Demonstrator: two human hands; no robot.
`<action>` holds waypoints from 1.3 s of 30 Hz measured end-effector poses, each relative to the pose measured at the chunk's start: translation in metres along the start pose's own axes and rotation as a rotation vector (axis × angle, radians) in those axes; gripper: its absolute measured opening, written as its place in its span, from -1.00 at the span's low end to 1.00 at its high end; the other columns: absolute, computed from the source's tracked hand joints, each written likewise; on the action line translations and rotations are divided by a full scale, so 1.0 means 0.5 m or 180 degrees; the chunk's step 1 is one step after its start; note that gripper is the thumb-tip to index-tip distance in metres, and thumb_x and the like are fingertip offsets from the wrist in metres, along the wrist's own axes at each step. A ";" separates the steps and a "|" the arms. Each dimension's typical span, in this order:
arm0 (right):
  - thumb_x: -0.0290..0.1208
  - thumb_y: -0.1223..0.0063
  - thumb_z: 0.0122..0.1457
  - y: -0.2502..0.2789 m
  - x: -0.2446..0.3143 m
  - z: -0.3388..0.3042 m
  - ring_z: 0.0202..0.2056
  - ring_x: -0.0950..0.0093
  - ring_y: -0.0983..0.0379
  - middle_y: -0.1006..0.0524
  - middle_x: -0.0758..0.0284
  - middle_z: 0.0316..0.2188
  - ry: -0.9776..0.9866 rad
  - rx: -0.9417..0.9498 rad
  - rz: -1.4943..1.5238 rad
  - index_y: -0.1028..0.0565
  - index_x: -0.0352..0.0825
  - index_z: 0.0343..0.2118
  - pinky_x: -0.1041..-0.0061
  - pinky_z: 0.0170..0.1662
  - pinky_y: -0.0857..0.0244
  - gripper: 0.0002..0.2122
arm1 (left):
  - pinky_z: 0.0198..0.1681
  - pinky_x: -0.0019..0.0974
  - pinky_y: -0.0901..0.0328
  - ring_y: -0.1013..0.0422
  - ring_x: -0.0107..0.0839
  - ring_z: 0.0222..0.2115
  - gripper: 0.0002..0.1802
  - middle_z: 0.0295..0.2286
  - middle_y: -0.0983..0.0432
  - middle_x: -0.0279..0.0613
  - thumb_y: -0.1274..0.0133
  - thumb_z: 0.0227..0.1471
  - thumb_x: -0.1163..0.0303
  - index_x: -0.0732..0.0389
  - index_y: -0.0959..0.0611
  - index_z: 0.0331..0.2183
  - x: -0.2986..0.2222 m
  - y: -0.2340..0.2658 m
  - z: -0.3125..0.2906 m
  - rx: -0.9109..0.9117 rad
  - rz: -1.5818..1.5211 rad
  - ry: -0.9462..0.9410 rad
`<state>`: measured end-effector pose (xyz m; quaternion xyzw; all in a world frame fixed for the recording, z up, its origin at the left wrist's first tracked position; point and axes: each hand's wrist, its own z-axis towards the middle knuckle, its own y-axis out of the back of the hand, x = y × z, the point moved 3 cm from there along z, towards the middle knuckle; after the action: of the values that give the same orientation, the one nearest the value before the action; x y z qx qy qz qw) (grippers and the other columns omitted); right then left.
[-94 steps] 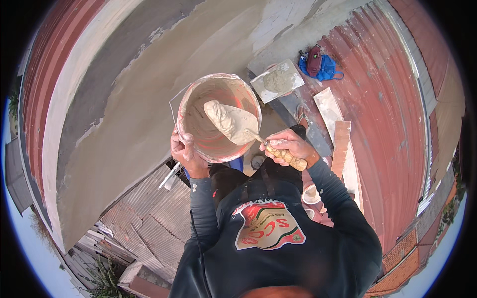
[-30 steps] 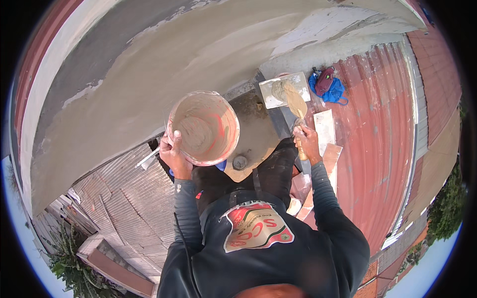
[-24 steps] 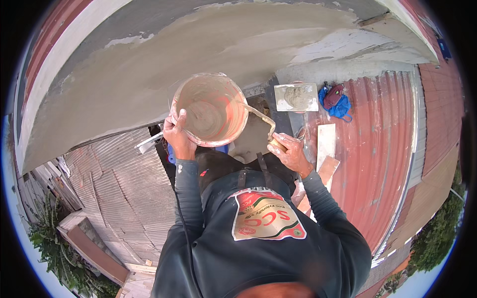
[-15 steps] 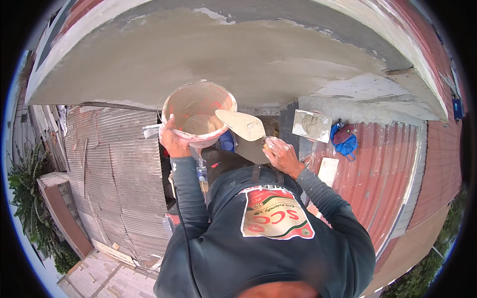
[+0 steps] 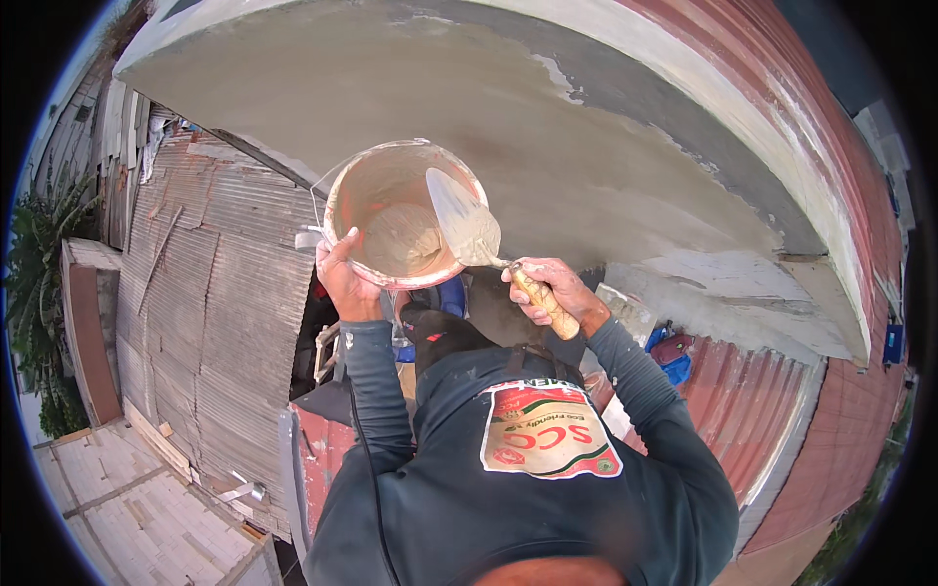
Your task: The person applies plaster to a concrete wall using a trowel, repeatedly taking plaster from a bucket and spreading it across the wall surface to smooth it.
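Note:
My left hand [image 5: 350, 280] grips the near left rim of a bucket [image 5: 358, 181], tilted so that its inside shows. Wet mortar [image 5: 403, 239] lies in its bottom, and smears coat the inner wall. In my right hand [image 5: 559, 293], fingers wrapped round the yellowish handle, is a trowel [image 5: 459, 210]. Its mortar-coated blade reaches over the right side of the bucket's mouth. A thin wire handle [image 5: 318, 195] hangs at the bucket's left side.
A plastered grey wall [image 5: 606, 156] rises just past the bucket. Corrugated metal sheets [image 5: 215, 322] spread on the left, a red corrugated roof [image 5: 733, 400] on the right. A mortar board [image 5: 625, 311] and a blue bag [image 5: 672, 356] lie beyond my right forearm. A dark cable [image 5: 363, 449] runs down my left side.
The trowel has turned from lying flat beside the bucket to pointing up and over its mouth. The bucket tips more toward me, and the whole view has swung round.

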<state>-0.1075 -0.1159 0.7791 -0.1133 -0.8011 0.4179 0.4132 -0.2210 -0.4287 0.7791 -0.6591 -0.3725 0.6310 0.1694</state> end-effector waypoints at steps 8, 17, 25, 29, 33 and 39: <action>-0.29 0.05 0.36 0.058 0.025 -0.114 -0.67 0.64 -0.34 -0.45 0.32 -0.49 -0.0358 -0.0740 -0.1059 -0.46 -0.48 -0.10 0.65 -0.66 -0.22 -0.71 | 0.04 -0.02 -0.47 -0.51 -0.07 -0.04 -0.40 -0.01 -0.48 0.16 0.04 -0.01 0.74 0.48 -0.36 0.13 -0.084 0.100 0.069 0.0086 0.0030 -0.0051; -0.34 0.06 0.36 -0.019 0.170 -0.068 -0.66 0.66 -0.36 -0.47 0.36 -0.52 0.0096 -0.0768 -0.2582 -0.50 -0.47 -0.12 0.65 -0.60 -0.24 -0.74 | -0.09 -0.12 -0.51 -0.57 -0.20 -0.22 -0.66 -0.17 -0.57 0.03 -0.09 -0.03 0.75 0.35 -0.52 -0.15 -0.081 0.019 0.028 0.0182 -0.0091 0.0045; -0.31 0.06 0.35 -0.055 0.159 -0.087 -0.65 0.63 -0.40 -0.48 0.35 -0.53 -0.0260 -0.0516 -0.3093 -0.51 -0.47 -0.12 0.56 -0.52 -0.33 -0.72 | -0.11 -0.19 -0.49 -0.56 -0.32 -0.28 -0.75 -0.29 -0.59 -0.06 -0.20 -0.09 0.74 0.26 -0.51 -0.37 -0.049 0.006 0.038 0.0243 0.0159 -0.0275; -0.24 0.08 0.36 -0.067 0.230 -0.058 -0.65 0.42 -0.48 -0.52 0.18 -0.49 0.0323 -0.0883 -0.4829 -0.51 -0.48 -0.11 0.35 -0.42 -0.38 -0.67 | -0.08 -0.25 -0.42 -0.52 -0.39 -0.26 -0.72 -0.27 -0.58 -0.13 -0.26 -0.13 0.72 0.23 -0.51 -0.41 -0.064 -0.038 0.016 0.0575 0.0490 -0.0384; -0.24 0.07 0.35 -0.053 0.271 -0.032 -0.59 0.41 -0.50 -0.51 0.20 -0.51 0.0714 -0.0852 -0.5393 -0.51 -0.48 -0.13 0.34 -0.39 -0.37 -0.67 | -0.12 -0.26 -0.45 -0.51 -0.44 -0.29 -0.71 -0.32 -0.56 -0.19 -0.25 -0.08 0.70 0.15 -0.46 -0.47 -0.081 -0.068 -0.004 0.0659 0.0778 -0.0417; -0.22 0.03 0.35 -0.002 0.240 -0.047 -0.65 0.57 -0.40 -0.47 0.35 -0.53 -0.0240 -0.0669 -0.4125 -0.52 -0.46 -0.15 0.51 -0.52 -0.32 -0.67 | -0.08 -0.27 -0.41 -0.50 -0.45 -0.29 -0.74 -0.31 -0.57 -0.20 -0.27 -0.09 0.67 0.19 -0.51 -0.42 -0.067 -0.030 0.021 0.0654 0.0376 -0.0031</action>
<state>-0.1655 -0.0397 0.8553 0.3671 -0.7576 0.0076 0.5396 -0.2326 -0.4451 0.8117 -0.6560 -0.2672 0.6779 0.1967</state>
